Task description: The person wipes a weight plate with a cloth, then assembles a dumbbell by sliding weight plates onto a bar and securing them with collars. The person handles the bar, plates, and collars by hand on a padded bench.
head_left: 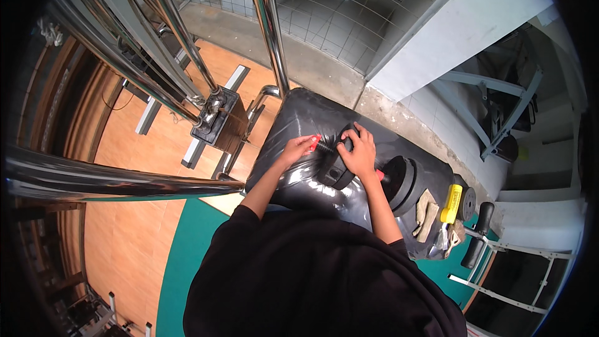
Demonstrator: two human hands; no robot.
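Observation:
A dumbbell lies on a black padded bench [299, 115] in front of me. My left hand [298, 151] pinches a red collar nut [316, 143] by the end of the dumbbell's dark threaded bar [326, 147]. Wrapped over the upper edge of a black weight plate [337, 173] on that same end is my right hand [359, 153], its fingers curled. Larger round black plates [407, 186] sit at the bar's other end, with a bit of red showing beside them. Whether the nut touches the thread is too small to tell.
Beige work gloves [426, 215], a yellow object [452, 204] and a small round plate [467, 204] are at the bench's right end. Chrome posts of a weight machine [218, 118] rise at left. A white pillar [449, 31] stands beyond the bench, with a metal frame [499, 274] lower right.

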